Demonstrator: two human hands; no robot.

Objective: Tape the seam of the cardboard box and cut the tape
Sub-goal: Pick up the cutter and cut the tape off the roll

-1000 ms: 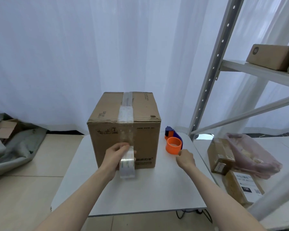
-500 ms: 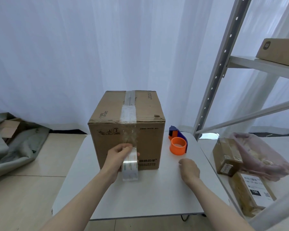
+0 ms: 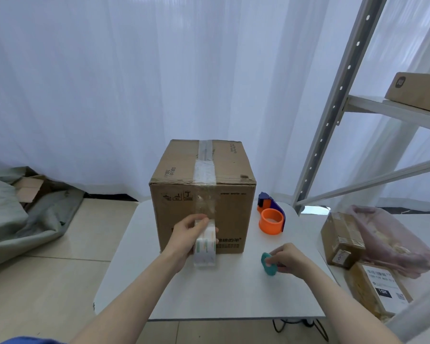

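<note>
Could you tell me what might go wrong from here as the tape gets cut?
The left hand holds the tape roll against the cardboard box, with the strip stretched down its front; slackening could wrinkle or lift it. The right hand grips a small teal cutter, which may pass close to the left fingers.

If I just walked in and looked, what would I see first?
You'd spot the big cardboard box in the middle of the white table, with clear tape running over its top and down the front. The left hand holds a tape roll against it, and an orange tape dispenser sits to its right.
</note>
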